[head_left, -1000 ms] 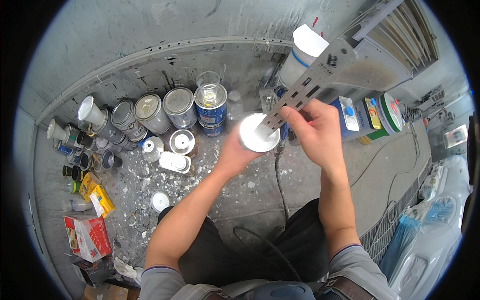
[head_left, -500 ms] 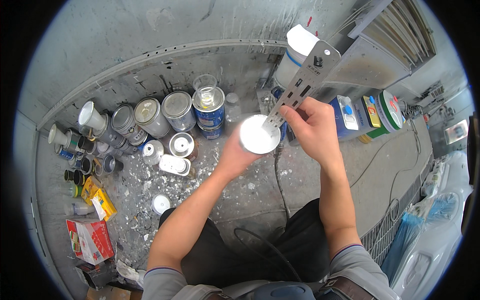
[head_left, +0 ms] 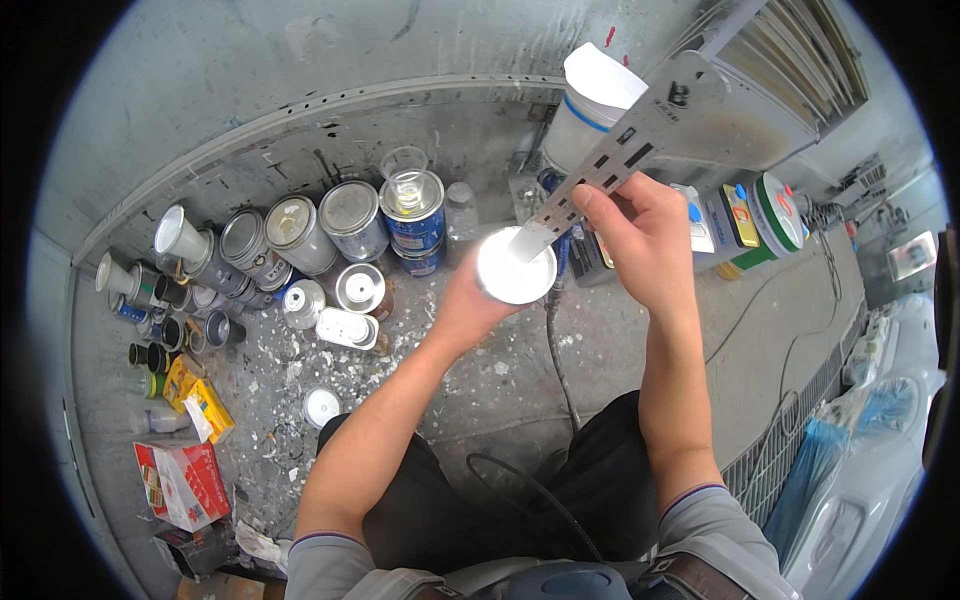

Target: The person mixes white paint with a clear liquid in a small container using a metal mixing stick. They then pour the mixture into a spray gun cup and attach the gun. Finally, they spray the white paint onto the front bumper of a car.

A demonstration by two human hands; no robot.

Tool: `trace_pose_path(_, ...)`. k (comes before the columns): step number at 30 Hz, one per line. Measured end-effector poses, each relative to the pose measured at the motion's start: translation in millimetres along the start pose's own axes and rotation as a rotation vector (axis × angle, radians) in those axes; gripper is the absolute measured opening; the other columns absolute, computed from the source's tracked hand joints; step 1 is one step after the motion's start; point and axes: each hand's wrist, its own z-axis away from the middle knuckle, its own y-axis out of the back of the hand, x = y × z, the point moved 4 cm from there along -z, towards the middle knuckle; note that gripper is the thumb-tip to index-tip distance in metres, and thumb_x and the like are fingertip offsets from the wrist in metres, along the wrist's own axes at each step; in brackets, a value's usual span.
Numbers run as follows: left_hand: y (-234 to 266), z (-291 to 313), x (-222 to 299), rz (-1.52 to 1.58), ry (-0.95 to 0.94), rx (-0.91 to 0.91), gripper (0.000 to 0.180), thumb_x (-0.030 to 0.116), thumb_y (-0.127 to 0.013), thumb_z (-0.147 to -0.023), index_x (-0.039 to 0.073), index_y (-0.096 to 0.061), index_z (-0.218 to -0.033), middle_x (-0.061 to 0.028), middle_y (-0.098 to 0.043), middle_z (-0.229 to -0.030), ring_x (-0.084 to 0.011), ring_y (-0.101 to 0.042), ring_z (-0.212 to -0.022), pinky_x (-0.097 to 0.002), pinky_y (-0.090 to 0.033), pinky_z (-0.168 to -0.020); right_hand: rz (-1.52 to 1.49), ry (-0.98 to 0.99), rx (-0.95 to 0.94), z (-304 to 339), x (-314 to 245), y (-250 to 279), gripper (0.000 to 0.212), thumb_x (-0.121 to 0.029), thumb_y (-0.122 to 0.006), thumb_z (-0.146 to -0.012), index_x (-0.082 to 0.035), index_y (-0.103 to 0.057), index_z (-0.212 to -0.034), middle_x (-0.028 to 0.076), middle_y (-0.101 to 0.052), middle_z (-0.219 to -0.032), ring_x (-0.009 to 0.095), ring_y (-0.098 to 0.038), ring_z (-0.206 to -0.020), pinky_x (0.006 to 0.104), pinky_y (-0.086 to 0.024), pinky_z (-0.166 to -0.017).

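My left hand (head_left: 468,308) is wrapped round the side of a cup (head_left: 530,284) holding white paint, out in front of my knees. Between the thumb and fingers of my right hand (head_left: 640,228) is a flat, slotted paint stirring stick (head_left: 612,158), pinched near its middle. It slants down to the left, and its lower end is inside the cup; the tip is lost in the bright white. The stick's upper end is blurred, with a white bucket (head_left: 580,132) behind it.
Paint cans (head_left: 352,212) line the wall at the left, one blue can (head_left: 415,222) topped by a clear cup (head_left: 405,172). Smaller tins (head_left: 347,327) stand nearer. A red box (head_left: 182,485) lies far left. Rectangular cans (head_left: 737,218) stand right. A black hose (head_left: 560,360) crosses the floor.
My right hand has moved a little to the right, and the stick's upper end has shifted up and right. Its lower part now enters the cup farther left. My left hand still holds the cup.
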Motion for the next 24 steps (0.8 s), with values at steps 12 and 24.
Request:
trace_pose_path(12,-3.6,-1.8,4.2,0.098,0.023,-0.009,0.084,0.003,-0.091,-0.073,0.006,-0.05,-0.146,-0.0057,-0.063,-0.138,-0.019,-0.061,-0.128,-0.0365,-0.048,-0.111,0.096,-0.032,-0.068,7.6,13.6,-19.8,0.019,-0.011,-0.075,-0.093,0.008,-0.073,-0.094,0.008,-0.069,-0.07,0.007,-0.056,-0.064,0.0278,-0.045,-0.056)
trace_pose_path(24,-4.2,-1.9,1.4,0.039,-0.014,-0.022,0.086,0.002,-0.091,-0.072,0.005,-0.049,-0.147,-0.0063,-0.064,-0.138,-0.0188,-0.06,-0.129,-0.0368,-0.047,-0.111,-0.018,-0.01,0.026,-1.7,8.8,1.0,0.019,-0.012,-0.075,-0.095,0.007,-0.074,-0.098,0.004,-0.071,-0.075,0.005,-0.058,-0.069,0.0254,-0.046,-0.061)
